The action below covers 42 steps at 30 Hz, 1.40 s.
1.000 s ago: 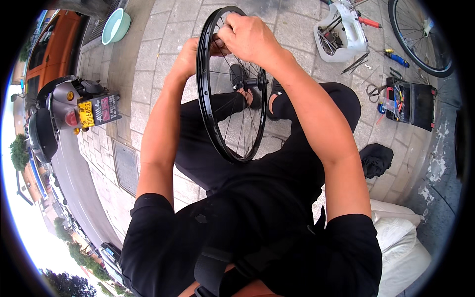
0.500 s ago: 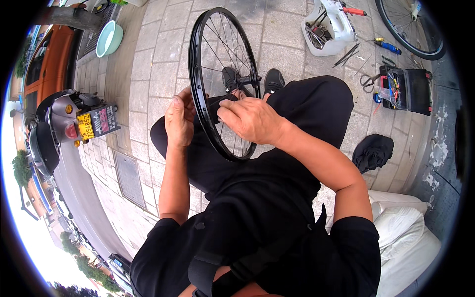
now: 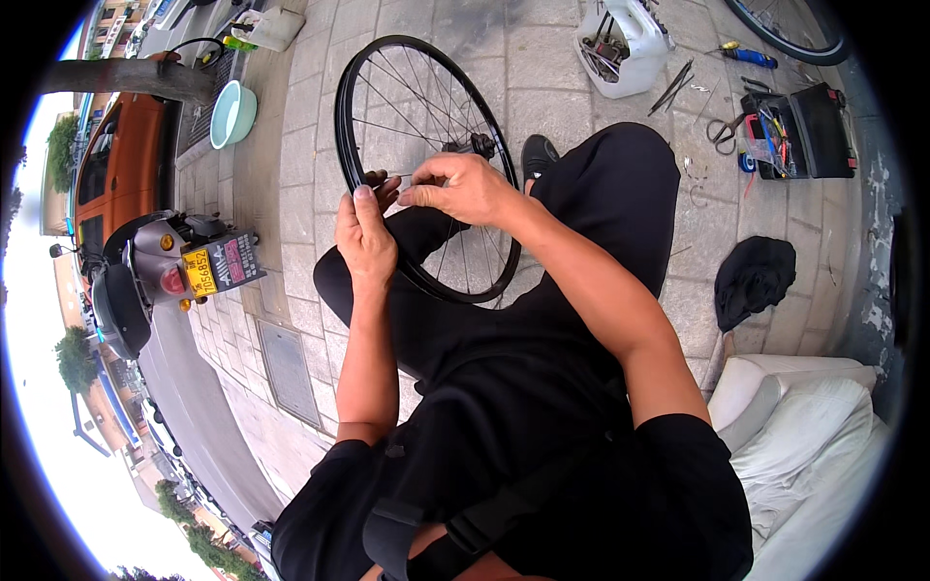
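A black bicycle wheel (image 3: pixel 502 261) with thin spokes leans between my knees, its dark hub (image 3: pixel 481 145) right of centre. My left hand (image 3: pixel 366 237) is closed on the left side of the rim, thumb up and fingertips curled on the inner side. My right hand (image 3: pixel 455 194) is just right of it, inside the wheel's outline, thumb and forefinger pinched near the left fingertips. What the right fingers hold is too small to make out.
At the upper right are a white tool jug (image 3: pixel 644 53), loose metal tools (image 3: pixel 668 87), an open black toolbox (image 3: pixel 823 126), scissors (image 3: pixel 725 134) and another wheel. A black cloth (image 3: pixel 754 276) and pale cushioned seat (image 3: pixel 794 455) lie right; a teal basin (image 3: pixel 232 114) and scooter (image 3: pixel 155 271) stand left.
Both hands first moved down from the top of the rim, then the right moved slightly up and left toward the left hand. The wheel's top has tilted left and lower.
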Tool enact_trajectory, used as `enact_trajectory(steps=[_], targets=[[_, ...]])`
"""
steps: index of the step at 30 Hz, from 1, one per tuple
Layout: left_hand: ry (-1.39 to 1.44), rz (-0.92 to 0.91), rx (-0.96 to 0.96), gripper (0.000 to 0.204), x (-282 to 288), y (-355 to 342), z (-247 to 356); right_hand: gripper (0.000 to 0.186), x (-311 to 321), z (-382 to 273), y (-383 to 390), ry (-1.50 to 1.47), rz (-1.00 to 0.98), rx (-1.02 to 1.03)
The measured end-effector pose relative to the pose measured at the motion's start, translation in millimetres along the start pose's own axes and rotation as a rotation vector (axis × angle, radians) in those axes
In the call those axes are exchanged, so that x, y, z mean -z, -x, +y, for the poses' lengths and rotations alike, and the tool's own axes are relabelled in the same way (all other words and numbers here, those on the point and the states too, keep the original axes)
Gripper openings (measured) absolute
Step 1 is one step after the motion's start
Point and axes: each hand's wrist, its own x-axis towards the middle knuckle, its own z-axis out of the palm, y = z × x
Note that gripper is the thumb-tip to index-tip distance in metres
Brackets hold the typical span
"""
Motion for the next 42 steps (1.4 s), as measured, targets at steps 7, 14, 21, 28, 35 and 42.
enact_trajectory(steps=[7,14,21,28,35,42], targets=[[0.049,-0.09,0.092,0.046,28,-32,10,0.05,-31,-8,-5,-0.02,0.135,-0.039],[0.06,-0.051,0.115,0.047,38,-39,-2,0.047,-34,8,-19,-0.07,0.125,-0.012],[0.065,-0.013,0.213,0.049,47,-44,-1,0.041,-51,18,-21,-0.043,0.194,0.07],[-0.026,0.089,0.304,0.047,41,-66,4,0.034,-48,16,-34,-0.136,0.221,0.029],[0.01,-0.01,0.285,0.04,33,-65,15,0.029,-48,6,-63,0.086,0.328,-0.038],[0.021,0.013,0.291,0.04,33,-63,12,0.019,-58,13,-69,0.236,0.413,0.089]])
